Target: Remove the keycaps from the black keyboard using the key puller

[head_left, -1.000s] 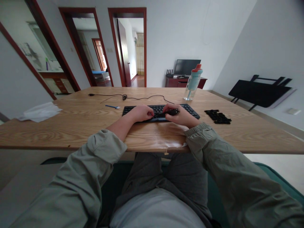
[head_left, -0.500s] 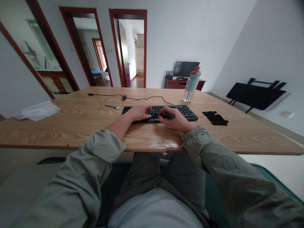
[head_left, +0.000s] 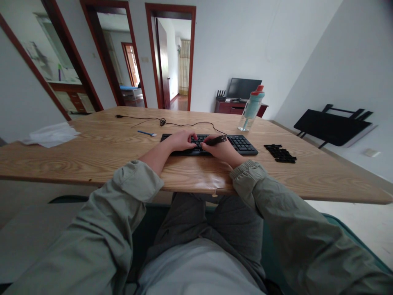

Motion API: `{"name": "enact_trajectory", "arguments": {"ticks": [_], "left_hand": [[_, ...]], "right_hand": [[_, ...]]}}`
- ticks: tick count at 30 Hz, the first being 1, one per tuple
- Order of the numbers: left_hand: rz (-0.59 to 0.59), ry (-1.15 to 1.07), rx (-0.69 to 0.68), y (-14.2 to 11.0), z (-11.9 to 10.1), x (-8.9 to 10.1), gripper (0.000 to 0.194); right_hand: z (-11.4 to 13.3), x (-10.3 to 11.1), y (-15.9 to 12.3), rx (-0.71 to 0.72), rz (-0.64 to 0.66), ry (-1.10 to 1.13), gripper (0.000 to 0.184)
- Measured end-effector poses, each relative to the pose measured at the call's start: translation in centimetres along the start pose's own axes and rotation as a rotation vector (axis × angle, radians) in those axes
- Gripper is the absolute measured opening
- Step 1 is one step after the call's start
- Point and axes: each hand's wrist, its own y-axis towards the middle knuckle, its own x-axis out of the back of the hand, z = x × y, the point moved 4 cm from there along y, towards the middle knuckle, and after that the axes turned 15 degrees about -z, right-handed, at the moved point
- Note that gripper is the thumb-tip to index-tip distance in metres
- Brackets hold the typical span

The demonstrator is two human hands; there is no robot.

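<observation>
A black keyboard (head_left: 242, 144) lies near the front of the wooden table. Over its left half rests my left hand (head_left: 181, 141), thumb and forefinger apart, with nothing visible between them. My right hand (head_left: 219, 150) is closed around a slim tool with a dark handle (head_left: 217, 140), held slantwise above the middle keys. The tool's working end is hidden by my fingers, so its kind does not show. To the right of the keyboard lies a cluster of small black pieces (head_left: 280, 153) that look like keycaps. A small blue-handled brush (head_left: 146, 133) with a pale tip lies to the left.
The keyboard's cable (head_left: 184, 124) trails across the back of the table (head_left: 107, 143). A clear bottle with a red lid (head_left: 251, 108) stands behind the keyboard's right end. White tissue or cloth (head_left: 50, 134) lies at the far left. A folded black table (head_left: 333, 126) leans against the right wall.
The view has shifted slightly. My right hand has moved a little left on the keyboard, and the tool's handle now tilts up more. My left hand stays on the keys.
</observation>
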Motion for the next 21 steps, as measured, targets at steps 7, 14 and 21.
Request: {"name": "enact_trajectory", "arguments": {"ticks": [7,14,21], "left_hand": [[0.02,0.029,-0.02,0.0,-0.3,0.1,0.031],[0.008,0.017,-0.024,-0.1,-0.5,0.1,0.026],[0.007,0.002,-0.036,0.0,-0.2,-0.1,0.026]], "right_hand": [[0.0,-0.8,1.8,-0.046,0.082,0.035,0.02],[-0.3,-1.4,3.4,-0.083,0.097,0.06,0.02],[-1.5,-2.5,4.1,-0.1,0.145,0.032,0.02]]}}
